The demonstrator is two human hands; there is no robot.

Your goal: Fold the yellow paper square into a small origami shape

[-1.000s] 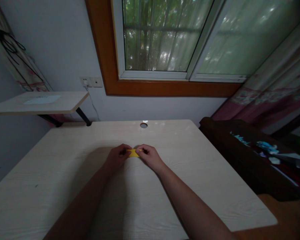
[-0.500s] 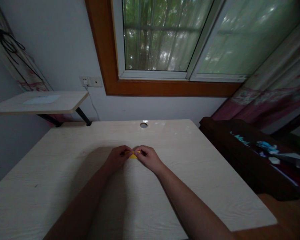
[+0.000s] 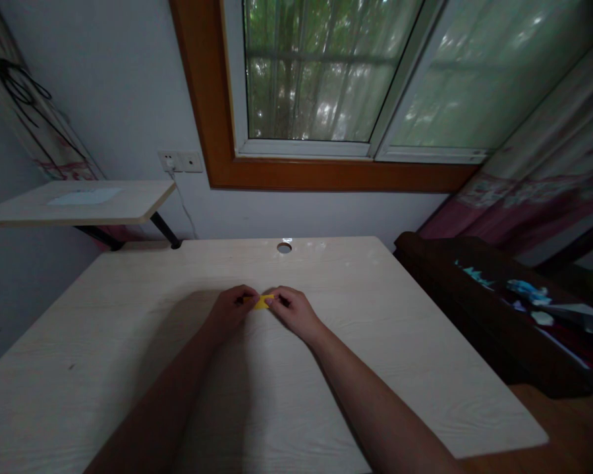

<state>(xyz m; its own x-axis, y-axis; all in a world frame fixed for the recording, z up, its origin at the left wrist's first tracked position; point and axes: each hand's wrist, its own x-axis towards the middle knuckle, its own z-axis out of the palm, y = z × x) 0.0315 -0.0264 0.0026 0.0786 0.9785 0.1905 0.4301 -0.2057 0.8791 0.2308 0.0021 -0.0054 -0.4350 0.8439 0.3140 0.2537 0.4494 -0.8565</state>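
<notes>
A small flat yellow piece, which looks like paper (image 3: pixel 261 303), is held low over the middle of the pale wooden table (image 3: pixel 415 368). My left hand (image 3: pixel 232 308) pinches its left end between thumb and fingers. At the other end, the closed fingers of my right hand (image 3: pixel 292 309) grip it, thumb pressed on top. Both thumbs are close together, and much of the piece is hidden under the fingers.
A raised shelf (image 3: pixel 143 209) on black legs stands at the table's back left, with a pale sheet (image 3: pixel 86 196) on it. A cable hole (image 3: pixel 284 247) lies near the back edge. Dark furniture (image 3: pixel 439 289) holding assorted items stands right of the table.
The yellow piece has shifted slightly away from me, and the thumbs have spread a little, showing more of its middle. Both hands keep their hold; the arms are nearly unmoved.
</notes>
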